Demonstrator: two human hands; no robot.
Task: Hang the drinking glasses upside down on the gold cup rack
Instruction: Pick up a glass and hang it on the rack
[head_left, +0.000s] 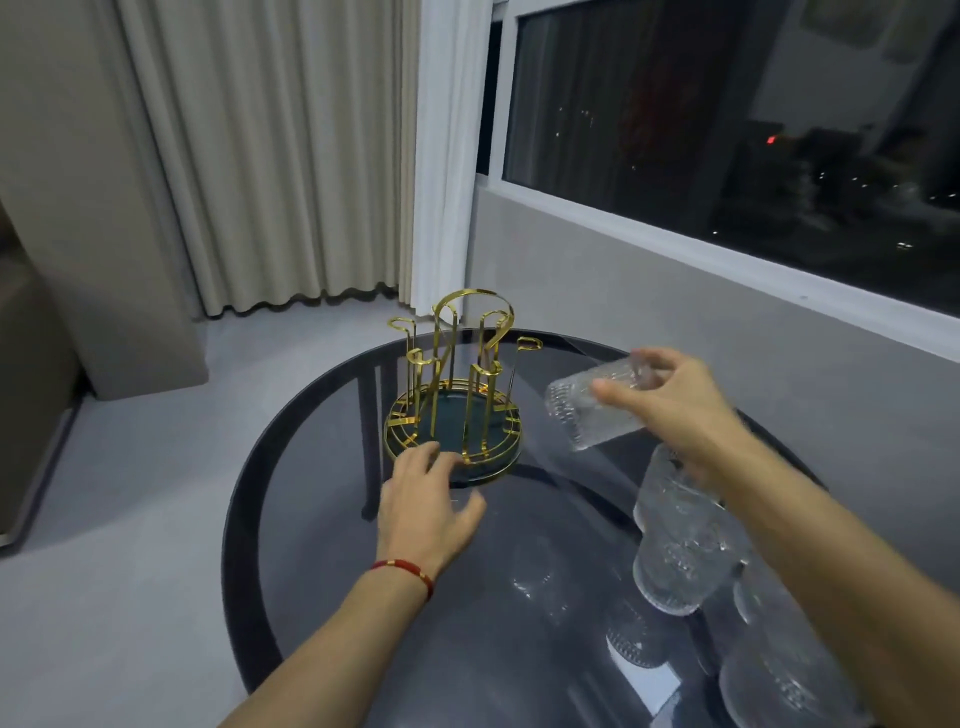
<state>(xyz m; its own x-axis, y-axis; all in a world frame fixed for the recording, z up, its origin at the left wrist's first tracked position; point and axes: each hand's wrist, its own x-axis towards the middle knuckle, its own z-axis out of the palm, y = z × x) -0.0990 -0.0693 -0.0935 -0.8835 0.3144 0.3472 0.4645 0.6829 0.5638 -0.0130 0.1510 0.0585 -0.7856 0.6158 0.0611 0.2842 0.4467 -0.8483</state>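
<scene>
The gold cup rack (457, 384) stands on the far part of a round dark glass table (322, 519), its hooks bare. My left hand (426, 499) rests on the table with its fingertips touching the rack's round base, fingers apart. My right hand (670, 405) holds a clear ribbed drinking glass (582, 410) by its base, tilted with the mouth pointing down and left, in the air to the right of the rack. Several more ribbed glasses (675, 545) stand on the table under my right forearm, which hides parts of them.
A grey wall and a dark window (727, 130) run behind the table on the right. Pale curtains (291, 156) hang at the back left. The table's near-left rim (234, 571) borders open floor.
</scene>
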